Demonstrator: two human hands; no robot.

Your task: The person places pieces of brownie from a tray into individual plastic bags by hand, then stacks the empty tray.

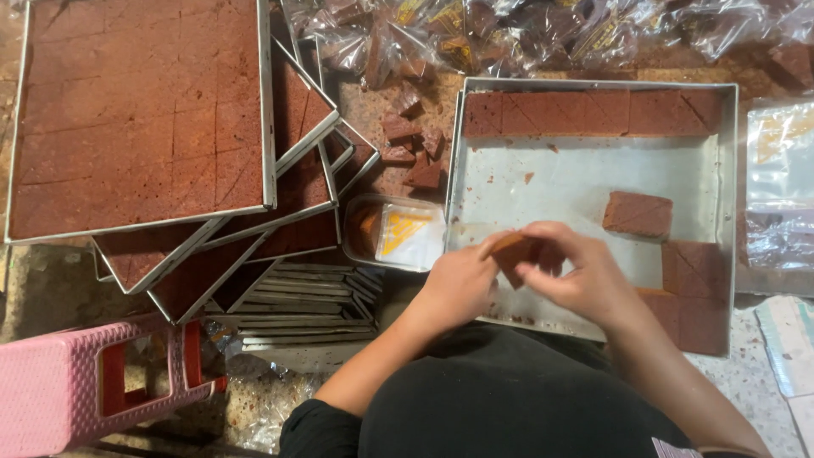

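Large metal tray (721, 153): row of brown cake squares (593, 112) along far wall, one loose square (638, 214) at centre-right, more down right side. Stacked trays (270, 102) far left, full uncut slabs. Cake piece (514, 252): over tray's near-left part, pinched between fingertips of left hand (455, 284) and right hand (585, 276), both grasping it. Long axis roughly left–right, partly hidden.

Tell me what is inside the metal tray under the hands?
The metal tray holds a row of brown cake along its far wall, one loose piece, and more at the right. Hands hide part of its floor.
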